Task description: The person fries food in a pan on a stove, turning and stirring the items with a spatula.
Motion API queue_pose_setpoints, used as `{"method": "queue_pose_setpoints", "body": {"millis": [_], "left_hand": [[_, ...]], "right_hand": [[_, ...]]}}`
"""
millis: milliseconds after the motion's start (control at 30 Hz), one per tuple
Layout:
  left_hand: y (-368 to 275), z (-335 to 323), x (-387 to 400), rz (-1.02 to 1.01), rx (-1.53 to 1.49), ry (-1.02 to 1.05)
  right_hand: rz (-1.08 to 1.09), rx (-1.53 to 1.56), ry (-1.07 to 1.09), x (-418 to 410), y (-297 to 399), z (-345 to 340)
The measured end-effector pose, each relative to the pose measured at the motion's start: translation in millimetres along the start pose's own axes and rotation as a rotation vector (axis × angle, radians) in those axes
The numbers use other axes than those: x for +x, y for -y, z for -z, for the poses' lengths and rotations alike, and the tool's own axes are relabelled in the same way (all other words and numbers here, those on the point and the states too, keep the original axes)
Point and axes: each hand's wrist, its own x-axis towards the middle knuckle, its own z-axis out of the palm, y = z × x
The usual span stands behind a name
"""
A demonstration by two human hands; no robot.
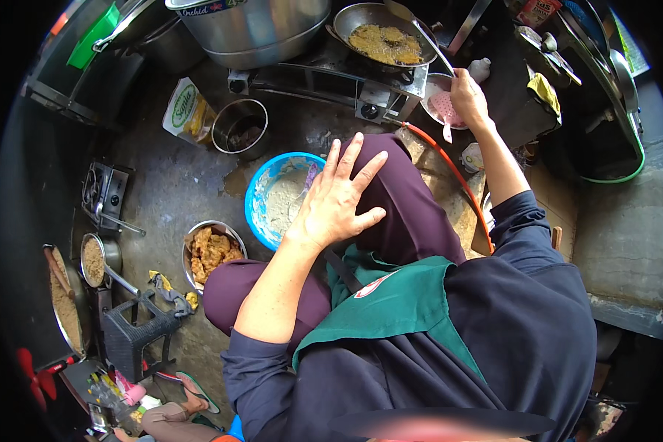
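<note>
My right hand (468, 98) grips the handle of a metal spatula (420, 27), whose blade is over the far rim of a wok (345, 25). Several battered pieces (384, 43) fry in bubbling oil inside it. My left hand (337, 199) is spread, palm down, by my knee, with nothing held in it. Beside that hand is a blue plastic basin (250, 201) of pale batter (287, 196); a purple-handled utensil (311, 175) leans in it, partly behind my fingers. Fried pieces (212, 254) fill a metal bowl (189, 265) near my other knee.
The wok sits on a gas stove (309, 83), next to a large metal pot (254, 33). An orange gas hose (458, 171) curves past my right leg. A pink strainer (445, 108) rests in a bowl. A black stool (138, 331) and another person's foot (193, 389) are at lower left.
</note>
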Motion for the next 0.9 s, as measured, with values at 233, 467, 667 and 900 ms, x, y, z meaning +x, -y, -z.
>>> {"method": "queue_pose_setpoints", "body": {"millis": [233,467,667,900], "left_hand": [[6.2,-5.8,-0.5,-0.019,0.02,-0.026],[13.6,-12.5,1.9,-0.058,0.006,-0.121],[16.5,-17.2,7.5,-0.162,0.022,-0.24],[5.7,-16.3,11.0,-0.223,0.129,-0.245]], "right_hand": [[0.071,-0.164,0.075,5.9,-8.4,2.4],[-0.239,0.243,0.033,18.7,0.8,12.6],[-0.356,0.533,0.258,33.0,-6.6,23.1],[-0.111,0.224,0.222,38.6,-26.3,17.7]]}}
